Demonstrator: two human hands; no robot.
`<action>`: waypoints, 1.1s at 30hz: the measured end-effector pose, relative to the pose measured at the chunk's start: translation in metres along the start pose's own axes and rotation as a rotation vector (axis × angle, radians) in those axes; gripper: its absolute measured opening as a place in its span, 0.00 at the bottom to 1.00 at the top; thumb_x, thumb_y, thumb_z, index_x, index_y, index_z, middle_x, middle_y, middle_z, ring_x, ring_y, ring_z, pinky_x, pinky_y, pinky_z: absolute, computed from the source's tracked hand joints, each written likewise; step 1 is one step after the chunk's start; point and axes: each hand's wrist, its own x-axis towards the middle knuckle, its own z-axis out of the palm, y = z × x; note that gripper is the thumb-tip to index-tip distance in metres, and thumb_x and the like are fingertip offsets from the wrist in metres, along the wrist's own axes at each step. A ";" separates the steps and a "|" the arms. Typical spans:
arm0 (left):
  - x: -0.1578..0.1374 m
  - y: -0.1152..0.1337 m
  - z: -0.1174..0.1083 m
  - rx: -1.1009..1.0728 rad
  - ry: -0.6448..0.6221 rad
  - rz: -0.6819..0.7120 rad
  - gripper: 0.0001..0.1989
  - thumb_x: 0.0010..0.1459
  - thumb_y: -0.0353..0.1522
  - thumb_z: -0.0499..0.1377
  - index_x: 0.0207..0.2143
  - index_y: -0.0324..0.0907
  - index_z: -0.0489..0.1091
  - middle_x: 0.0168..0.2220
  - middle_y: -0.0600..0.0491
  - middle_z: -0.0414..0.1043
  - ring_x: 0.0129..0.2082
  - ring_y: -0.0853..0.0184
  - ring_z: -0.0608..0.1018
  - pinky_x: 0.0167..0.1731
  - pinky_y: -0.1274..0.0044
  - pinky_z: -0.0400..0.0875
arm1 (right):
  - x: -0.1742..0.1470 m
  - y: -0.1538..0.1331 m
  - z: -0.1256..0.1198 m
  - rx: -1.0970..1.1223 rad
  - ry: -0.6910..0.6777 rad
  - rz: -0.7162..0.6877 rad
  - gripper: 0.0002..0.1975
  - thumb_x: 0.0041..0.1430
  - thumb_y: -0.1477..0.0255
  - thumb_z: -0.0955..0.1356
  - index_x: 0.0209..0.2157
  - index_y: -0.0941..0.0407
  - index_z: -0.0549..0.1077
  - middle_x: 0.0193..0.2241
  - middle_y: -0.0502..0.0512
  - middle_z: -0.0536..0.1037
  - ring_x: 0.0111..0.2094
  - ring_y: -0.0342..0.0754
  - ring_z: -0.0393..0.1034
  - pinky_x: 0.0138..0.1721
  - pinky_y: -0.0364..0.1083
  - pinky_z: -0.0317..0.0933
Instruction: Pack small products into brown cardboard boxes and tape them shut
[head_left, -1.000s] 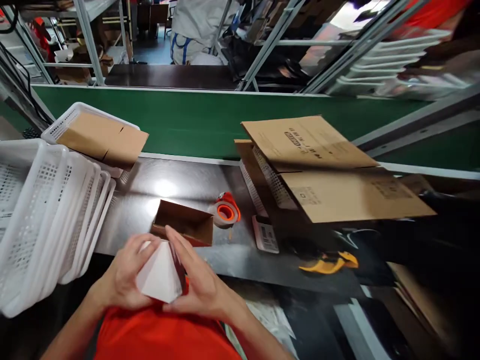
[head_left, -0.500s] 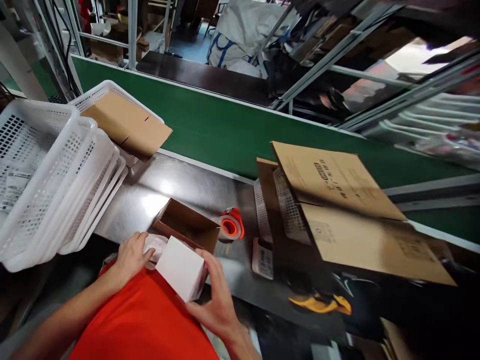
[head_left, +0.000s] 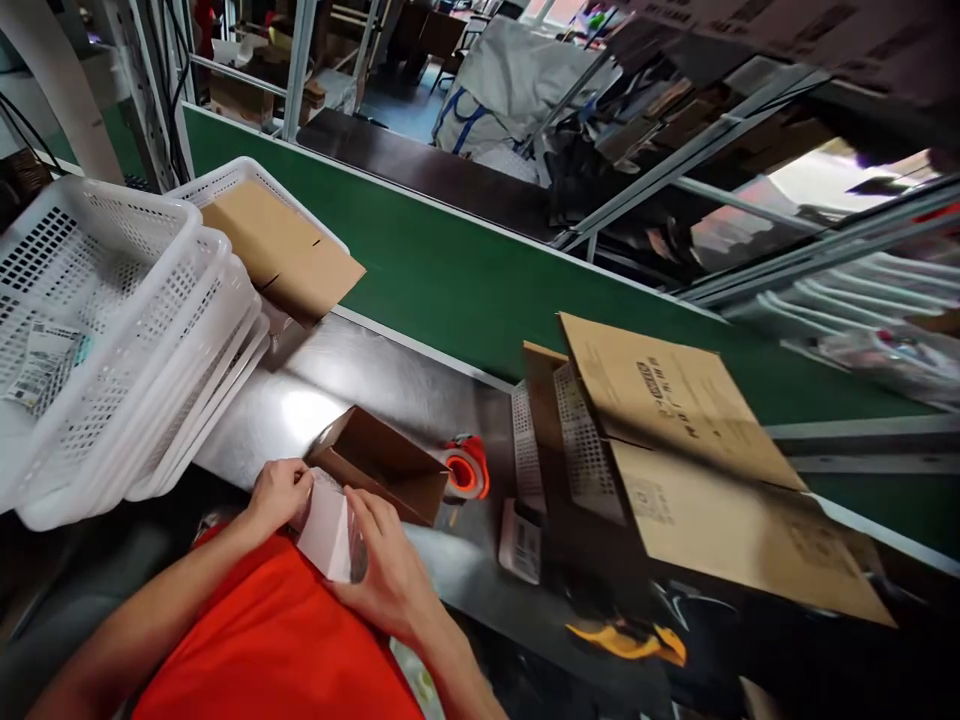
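Observation:
A small white box (head_left: 324, 528) is held close against the red clothing at my front. My left hand (head_left: 279, 494) pinches its far left edge, where something clear and shiny, like plastic film, shows. My right hand (head_left: 390, 565) wraps around the box's right side, thumb below and fingers over the top. Just beyond the hands stands an open brown cardboard box (head_left: 409, 478), with no contents visible in the part I see. An orange tape dispenser (head_left: 480, 462) rests on the metal table to its right.
Stacked white plastic baskets (head_left: 142, 400) stand at left; a cardboard piece (head_left: 277, 245) lies across a basket behind them. On the right, a large open carton (head_left: 675, 400) leans by another basket (head_left: 585, 440). A yellow-handled tool (head_left: 630, 642) lies near the front. A green conveyor belt (head_left: 450, 270) runs behind.
The white box has shifted left and turned within my hands. My right hand has moved left with it, closer to my left hand. The view has also shifted slightly.

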 end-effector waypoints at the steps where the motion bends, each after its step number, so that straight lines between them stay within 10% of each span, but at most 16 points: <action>1: 0.000 0.001 -0.001 0.009 -0.001 -0.003 0.15 0.68 0.37 0.58 0.35 0.40 0.83 0.33 0.48 0.84 0.33 0.63 0.81 0.34 0.75 0.65 | 0.003 -0.004 -0.004 0.011 -0.036 0.014 0.51 0.47 0.69 0.76 0.72 0.55 0.57 0.65 0.69 0.67 0.66 0.67 0.61 0.65 0.65 0.65; 6: -0.001 0.004 -0.013 0.136 -0.040 0.083 0.17 0.71 0.37 0.54 0.39 0.41 0.83 0.38 0.46 0.85 0.38 0.61 0.82 0.39 0.74 0.67 | 0.015 -0.006 -0.005 0.062 -0.099 0.109 0.54 0.46 0.68 0.78 0.73 0.56 0.57 0.67 0.70 0.65 0.68 0.66 0.61 0.66 0.65 0.64; 16: -0.006 -0.013 -0.018 0.244 -0.199 0.022 0.15 0.61 0.26 0.57 0.47 0.40 0.79 0.39 0.48 0.84 0.41 0.60 0.83 0.40 0.74 0.69 | 0.008 0.030 0.026 -0.136 0.261 0.192 0.54 0.53 0.64 0.78 0.74 0.53 0.51 0.64 0.69 0.68 0.64 0.69 0.65 0.60 0.67 0.70; 23: 0.000 -0.014 -0.007 0.155 -0.099 0.087 0.15 0.61 0.34 0.63 0.49 0.40 0.78 0.47 0.45 0.82 0.45 0.58 0.82 0.43 0.73 0.69 | -0.006 0.011 0.022 -0.169 0.193 0.085 0.54 0.52 0.68 0.76 0.75 0.52 0.49 0.64 0.68 0.68 0.64 0.69 0.65 0.60 0.66 0.71; 33: 0.024 -0.009 -0.001 -0.108 -0.092 -0.014 0.10 0.61 0.32 0.60 0.35 0.39 0.82 0.30 0.50 0.83 0.31 0.64 0.81 0.31 0.76 0.65 | 0.008 0.000 -0.010 0.096 -0.051 0.193 0.55 0.44 0.70 0.78 0.73 0.57 0.56 0.67 0.68 0.66 0.68 0.65 0.61 0.68 0.63 0.62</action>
